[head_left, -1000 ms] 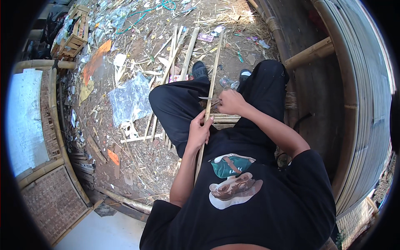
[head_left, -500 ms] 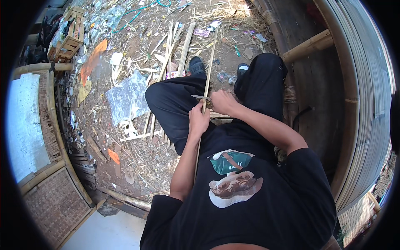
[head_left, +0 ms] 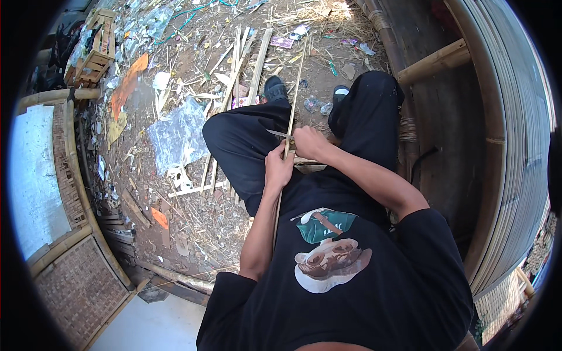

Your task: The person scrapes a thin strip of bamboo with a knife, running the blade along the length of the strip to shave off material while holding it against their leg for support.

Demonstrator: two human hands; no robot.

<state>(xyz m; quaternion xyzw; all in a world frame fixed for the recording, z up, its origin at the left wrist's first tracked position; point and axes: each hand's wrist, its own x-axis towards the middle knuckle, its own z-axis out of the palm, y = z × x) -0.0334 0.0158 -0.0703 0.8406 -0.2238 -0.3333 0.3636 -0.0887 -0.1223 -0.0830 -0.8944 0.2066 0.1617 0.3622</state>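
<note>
A long thin bamboo strip runs from my lap out between my knees, past my feet. My left hand is closed around it, thumb along the strip. Just beyond, my right hand is closed on a knife; the handle is hidden in my fingers. The blade points left and lies across the strip, touching it or very close to it. Both hands are near each other above my lap.
More split bamboo pieces lie on the littered ground beyond my left knee. A crumpled clear plastic sheet is left of that knee. A wooden crate stands far left. Bamboo framing rises on the right; a woven panel is at lower left.
The knife blade has tilted, its tip now a little farther from me. My right hand has shifted very slightly left and away. My left hand keeps its hold on the strip.
</note>
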